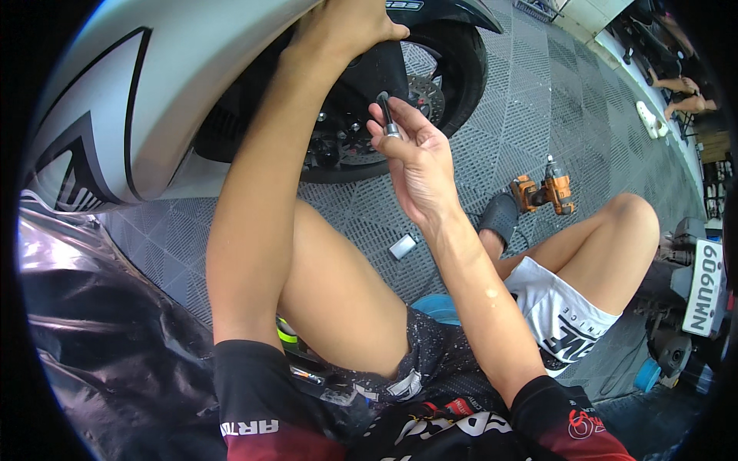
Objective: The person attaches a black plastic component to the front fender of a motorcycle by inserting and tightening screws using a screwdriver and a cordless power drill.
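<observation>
Head view: your right hand [411, 142] pinches a slim dark rod with a silver metal collar [387, 115] in front of the black-tyred wheel [469, 73].
Your thumb and fingers close on the rod, which points up and slightly left, overlapping the wheel in the view; your left hand [342, 31] reaches over the dark parts left of the wheel's top, thumb stretched out, its other fingers too hidden for you to tell whether they grip. Below the wheel, on the grey diamond-textured floor [338, 198], lies a small silver-white box [402, 246]. Right of and below the wheel are an orange-and-black power tool [559, 190] and, beside it, a dark grey slip-on shoe [500, 217]. White clogs [652, 120] sit well to the wheel's right.
</observation>
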Available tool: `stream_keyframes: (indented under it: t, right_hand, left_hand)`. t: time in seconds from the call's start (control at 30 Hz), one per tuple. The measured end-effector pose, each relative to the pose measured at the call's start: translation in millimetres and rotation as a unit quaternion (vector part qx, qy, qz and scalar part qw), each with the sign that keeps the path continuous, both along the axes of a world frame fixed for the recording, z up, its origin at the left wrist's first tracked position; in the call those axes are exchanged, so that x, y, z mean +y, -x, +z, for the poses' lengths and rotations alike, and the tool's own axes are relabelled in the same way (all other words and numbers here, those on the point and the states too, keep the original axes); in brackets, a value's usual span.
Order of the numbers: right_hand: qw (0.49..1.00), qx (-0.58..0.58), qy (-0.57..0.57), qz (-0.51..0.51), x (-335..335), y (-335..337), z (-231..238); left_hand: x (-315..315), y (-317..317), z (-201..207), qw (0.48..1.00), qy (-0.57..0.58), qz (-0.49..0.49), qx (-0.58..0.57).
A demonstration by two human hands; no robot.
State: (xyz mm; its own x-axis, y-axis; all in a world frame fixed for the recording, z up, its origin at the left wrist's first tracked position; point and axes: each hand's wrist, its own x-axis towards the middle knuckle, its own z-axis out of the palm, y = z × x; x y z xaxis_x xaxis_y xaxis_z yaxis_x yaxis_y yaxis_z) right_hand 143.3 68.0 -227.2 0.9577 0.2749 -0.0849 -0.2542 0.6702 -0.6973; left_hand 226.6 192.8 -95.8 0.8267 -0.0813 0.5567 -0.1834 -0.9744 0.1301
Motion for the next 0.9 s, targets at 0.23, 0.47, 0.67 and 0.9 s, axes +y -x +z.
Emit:
stream_keyframes:
  t: [0.23, 0.47, 0.67, 0.9]
  right_hand:
    - [0.998, 0.036, -0.034, -0.044, -0.1, 0.5, -5.1]
    - [0.977, 0.195, 0.087, 0.009, 0.9, -4.5, 4.7]
    - [0.987, 0.073, 0.127, 0.064, -0.1, 1.3, 16.4]
    - [0.969, -0.097, 0.228, 0.020, 4.5, 16.1, 4.5]
  left_hand:
    - [0.9, 1.9, -3.8, 1.000, -0.013, -0.002, -0.013]
    - [13.3, -3.5, -6.3, 0.996, 0.028, -0.007, 0.082]
    - [27.1, -41.6, -69.0, 1.000, 0.016, -0.017, -0.015]
    - [19.8, -28.2, -56.1, 0.999, 0.011, 0.004, 0.030]
